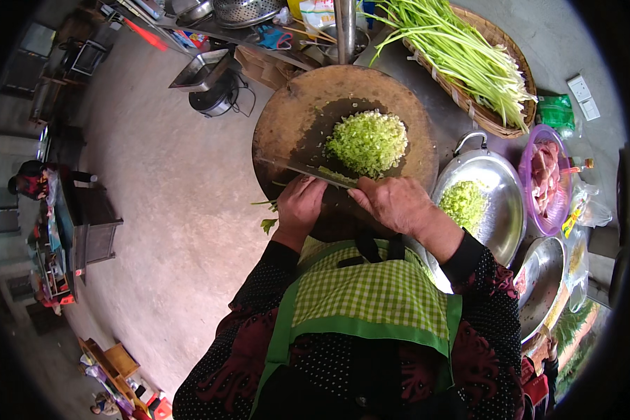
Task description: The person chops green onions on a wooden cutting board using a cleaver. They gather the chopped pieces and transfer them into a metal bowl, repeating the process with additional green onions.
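Observation:
My right hand (394, 202) grips the handle end of a kitchen knife (315, 172), whose blade lies across the near part of a round wooden chopping board (289, 115). Beside the blade, my left hand (300, 205) holds green stalks (265, 203); their leafy ends stick out to the left, and the fingertips are partly behind the blade. A heap of finely chopped green stalks (368, 142) lies on the board beyond the knife. To the right, more chopped greens (463, 205) lie in a two-handled metal pan (506, 231).
A woven basket (525, 68) of long green stalks (462, 52) stands at the upper right. Raw meat (546, 176) fills a purple plastic basket (563, 210) near another metal pan (543, 278). A metal post (345, 31) rises behind the board. People are farther off at left and lower right.

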Demonstrator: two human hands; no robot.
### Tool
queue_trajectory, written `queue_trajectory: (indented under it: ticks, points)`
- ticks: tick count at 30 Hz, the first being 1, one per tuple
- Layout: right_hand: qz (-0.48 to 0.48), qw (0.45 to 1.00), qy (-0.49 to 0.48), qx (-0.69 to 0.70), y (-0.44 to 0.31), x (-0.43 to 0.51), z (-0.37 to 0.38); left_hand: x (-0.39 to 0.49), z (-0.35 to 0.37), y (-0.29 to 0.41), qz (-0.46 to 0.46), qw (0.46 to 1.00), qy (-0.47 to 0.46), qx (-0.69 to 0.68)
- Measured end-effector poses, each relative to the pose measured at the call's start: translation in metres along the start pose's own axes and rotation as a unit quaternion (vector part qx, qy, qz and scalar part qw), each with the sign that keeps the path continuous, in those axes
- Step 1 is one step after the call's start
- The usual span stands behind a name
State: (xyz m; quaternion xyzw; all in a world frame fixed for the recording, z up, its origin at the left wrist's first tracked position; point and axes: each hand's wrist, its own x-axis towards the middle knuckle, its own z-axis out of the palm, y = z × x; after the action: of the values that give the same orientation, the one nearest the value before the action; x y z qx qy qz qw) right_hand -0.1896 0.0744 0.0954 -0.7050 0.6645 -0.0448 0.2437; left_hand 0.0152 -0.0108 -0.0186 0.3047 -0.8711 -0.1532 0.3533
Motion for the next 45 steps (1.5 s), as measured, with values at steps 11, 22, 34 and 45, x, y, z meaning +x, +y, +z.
queue_trajectory:
  ticks: [11,22,34,45]
  points:
    - [0.038,0.987,0.041,0.151,0.015,0.037,0.022,0.005,-0.005,0.004,0.019,1.0,0.006,-0.005]
    - [-0.009,1.0,-0.003,0.004,0.005,0.002,-0.004,0.002,-0.003,0.0,0.035,0.999,-0.005,0.005]
    - [0.048,0.984,0.054,0.164,0.012,0.032,0.025,0.004,-0.003,0.004,0.048,0.998,0.01,0.024]
    - [0.075,0.985,0.113,0.108,-0.017,-0.009,0.029,0.002,0.01,0.007,0.024,0.998,0.046,0.045]
